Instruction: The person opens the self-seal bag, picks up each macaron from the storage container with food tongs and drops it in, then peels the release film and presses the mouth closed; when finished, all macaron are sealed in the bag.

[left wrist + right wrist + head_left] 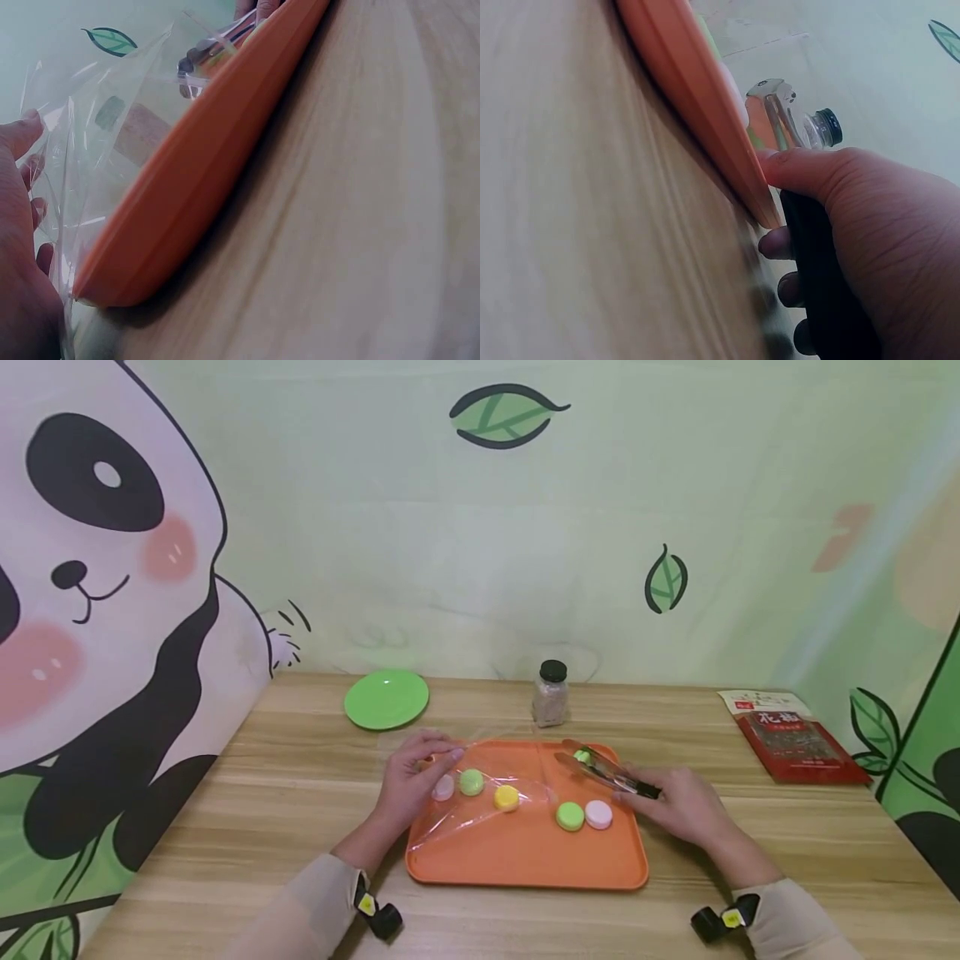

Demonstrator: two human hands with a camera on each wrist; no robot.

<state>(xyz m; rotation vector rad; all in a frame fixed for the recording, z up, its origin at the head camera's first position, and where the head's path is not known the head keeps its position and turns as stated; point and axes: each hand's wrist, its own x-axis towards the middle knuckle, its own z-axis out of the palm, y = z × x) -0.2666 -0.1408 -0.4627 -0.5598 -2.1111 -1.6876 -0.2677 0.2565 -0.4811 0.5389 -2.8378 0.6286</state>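
Note:
My left hand (411, 781) pinches the edge of a clear plastic bag (480, 827) spread over the left part of an orange tray (525, 870). Through the film show a pale macaron (443, 788), a light green macaron (471, 782) and a yellow macaron (506, 797). In my right hand (678, 802) are metal tongs with a black handle (821, 277), reaching over the tray's right side. A green macaron (582, 755) lies at the tongs' tips, partly hidden; whether they grip it is unclear. Nearer me sit a green macaron (570, 816) and a pale pink one (598, 814).
Behind the tray stands a jar (551, 697) with a black lid. A green plate (386, 699) lies at the back left, and a red food packet (798, 739) at the right. The wooden table (285, 810) ends against a printed backdrop.

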